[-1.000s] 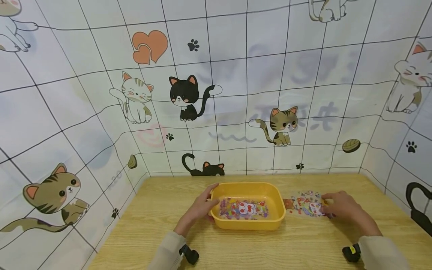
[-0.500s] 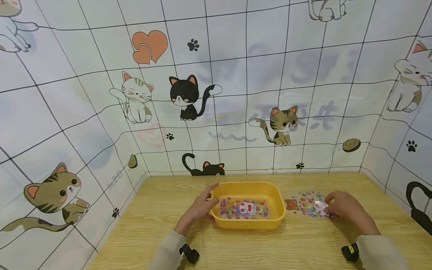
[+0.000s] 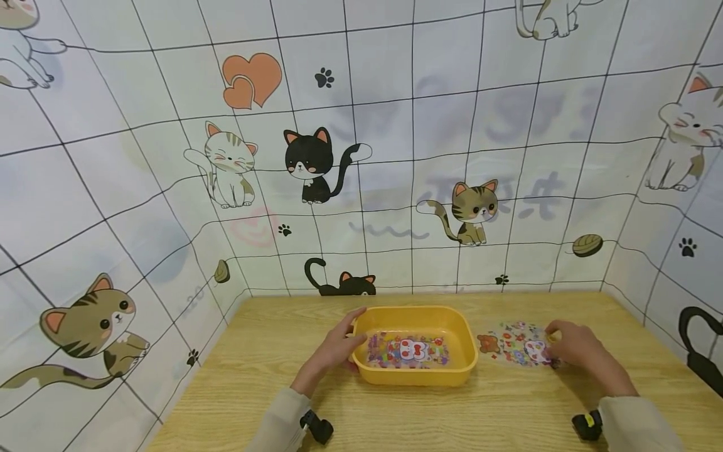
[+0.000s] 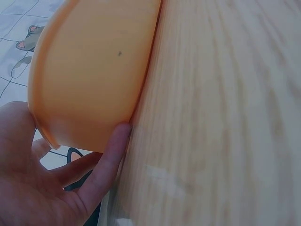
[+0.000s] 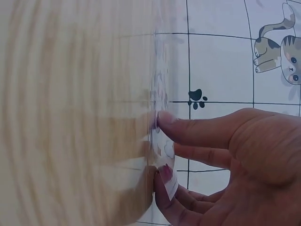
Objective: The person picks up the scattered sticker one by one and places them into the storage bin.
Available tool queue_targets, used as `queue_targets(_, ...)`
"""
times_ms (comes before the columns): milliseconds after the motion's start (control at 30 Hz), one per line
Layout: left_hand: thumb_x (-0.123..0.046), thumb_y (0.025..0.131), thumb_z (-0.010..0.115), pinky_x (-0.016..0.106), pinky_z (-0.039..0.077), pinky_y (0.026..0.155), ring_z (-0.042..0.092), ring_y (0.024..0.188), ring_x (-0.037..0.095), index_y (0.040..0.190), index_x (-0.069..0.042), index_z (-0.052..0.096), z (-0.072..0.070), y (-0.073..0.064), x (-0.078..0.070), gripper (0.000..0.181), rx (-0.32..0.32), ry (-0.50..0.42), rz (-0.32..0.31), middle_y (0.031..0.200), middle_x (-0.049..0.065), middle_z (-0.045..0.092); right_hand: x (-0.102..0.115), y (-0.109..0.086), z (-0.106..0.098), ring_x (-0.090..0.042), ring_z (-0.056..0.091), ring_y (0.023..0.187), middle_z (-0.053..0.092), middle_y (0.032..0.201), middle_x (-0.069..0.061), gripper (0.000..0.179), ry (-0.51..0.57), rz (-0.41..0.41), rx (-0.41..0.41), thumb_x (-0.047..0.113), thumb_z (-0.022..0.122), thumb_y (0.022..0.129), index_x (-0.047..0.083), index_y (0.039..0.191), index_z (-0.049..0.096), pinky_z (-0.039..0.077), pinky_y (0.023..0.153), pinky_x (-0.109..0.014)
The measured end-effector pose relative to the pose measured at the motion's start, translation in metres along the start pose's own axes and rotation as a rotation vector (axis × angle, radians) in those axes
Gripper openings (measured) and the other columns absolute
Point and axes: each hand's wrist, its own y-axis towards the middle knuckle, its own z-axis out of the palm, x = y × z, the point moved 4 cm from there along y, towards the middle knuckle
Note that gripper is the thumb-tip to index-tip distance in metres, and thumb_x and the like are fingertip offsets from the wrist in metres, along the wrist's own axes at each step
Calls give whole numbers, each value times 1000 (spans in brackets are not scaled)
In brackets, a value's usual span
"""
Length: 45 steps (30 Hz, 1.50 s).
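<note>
A yellow plastic basin [image 3: 418, 377] stands on the table. My left hand [image 3: 337, 344] grips its left end, thumb over the rim and fingers along the outer wall; in the left wrist view one fingertip [image 4: 123, 129] sits low on the basin wall, near the tabletop. Inside the basin lies a clear sticker sheet [image 3: 408, 349] with a white bunny in the middle. To the right, a second clear sticker sheet [image 3: 514, 344] with a bear and a bunny lies on the table. My right hand [image 3: 576, 345] pinches its right edge; the right wrist view shows that edge [image 5: 165, 174] bent up between thumb and fingers.
The light wood table [image 3: 418, 420] meets cloth walls [image 3: 390, 251] printed with cats and grid lines at the back and both sides. A small black device [image 3: 317, 427] sits at the left wrist and another black device [image 3: 587, 425] at the right wrist.
My right hand has drawn back slightly to the right, uncovering more of the sheet's bunny, and its fingers have closed on the sheet's right edge. The left hand and basin have stayed put.
</note>
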Motion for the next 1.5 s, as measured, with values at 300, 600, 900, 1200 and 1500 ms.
queue_targets(300,-25,105,60,48,65,54,70,103,37,161,-34,35,1,1,1,62,0,10,-3,143,31,50,0,-5,-2,-21,50,73,56,80,-8,31,109,15,-5,16,78,81,-2,90,54,39,60,-30)
queue_targets(600,-24,104,60,48,66,56,68,106,40,161,-34,35,1,1,1,62,-1,8,-9,143,31,49,1,-3,-2,-19,55,72,65,84,-11,18,210,23,13,8,68,89,-9,95,67,49,58,-31)
queue_targets(900,-23,105,59,48,65,56,67,107,41,161,-34,34,2,-1,-1,62,-7,23,-7,145,32,47,7,-8,-17,-21,64,74,68,92,-21,31,300,34,-10,-1,49,95,-21,114,63,60,59,-35)
queue_targets(1200,-23,106,58,48,66,56,68,105,40,162,-30,33,1,-2,-1,62,-2,28,-7,144,33,48,13,-7,-25,-19,65,71,69,95,-23,31,320,28,-56,0,48,96,-20,116,62,63,60,-33)
queue_targets(1500,-23,105,58,48,66,56,67,106,40,161,-31,34,1,0,0,62,-4,21,-11,143,33,47,18,-11,-32,-22,66,74,69,95,-24,31,295,4,-105,2,48,101,-20,118,61,61,58,-32)
